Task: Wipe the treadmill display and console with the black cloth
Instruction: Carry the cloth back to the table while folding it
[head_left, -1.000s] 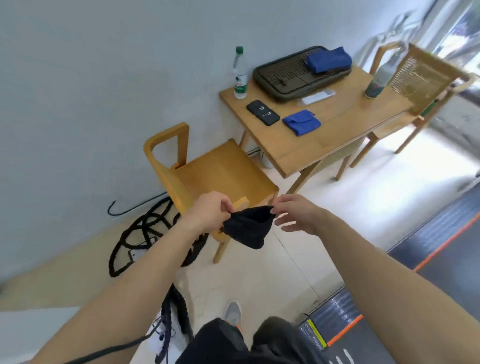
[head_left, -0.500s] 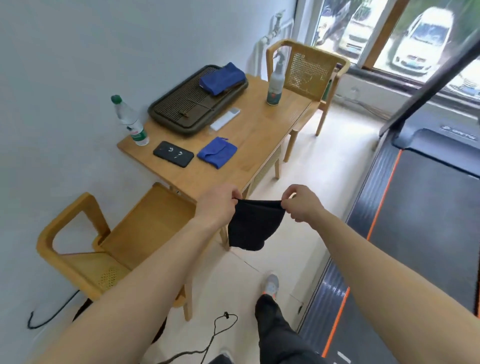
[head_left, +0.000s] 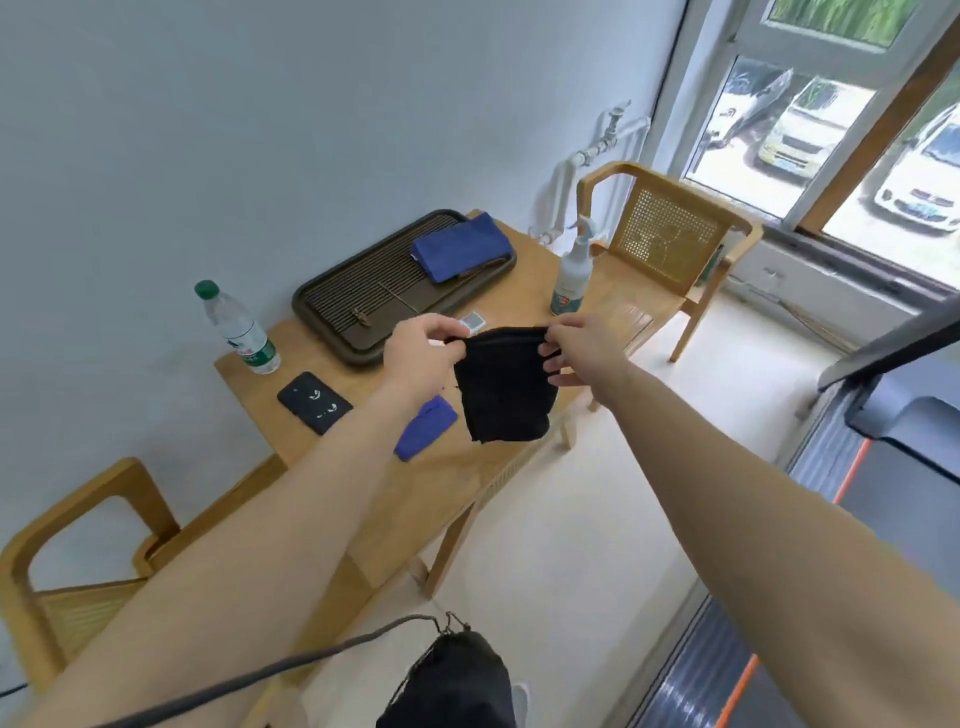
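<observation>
Wooden table (head_left: 363, 483) by the window, treadmill (head_left: 893, 415) off at 3 o'clock. Left hand (head_left: 421, 353) and right hand (head_left: 582, 348) each pinch a top corner of the black cloth (head_left: 501, 392), hanging mid-air. Looks like prep; next is turning toward the console, which isn't in view.

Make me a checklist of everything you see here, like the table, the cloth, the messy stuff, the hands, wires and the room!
Surface: wooden table against the wall.
Job's things: black cloth hanging in the air; treadmill at right edge, display not seen.
Clutter: water bottle, phone, dark tray holding a blue cloth, second blue cloth, spray bottle.
Grippers: left hand and right hand pinch the cloth's top edge.
Cables: dark cord across the bottom.
Surroundings: two wooden chairs, window, parked cars outside.
</observation>
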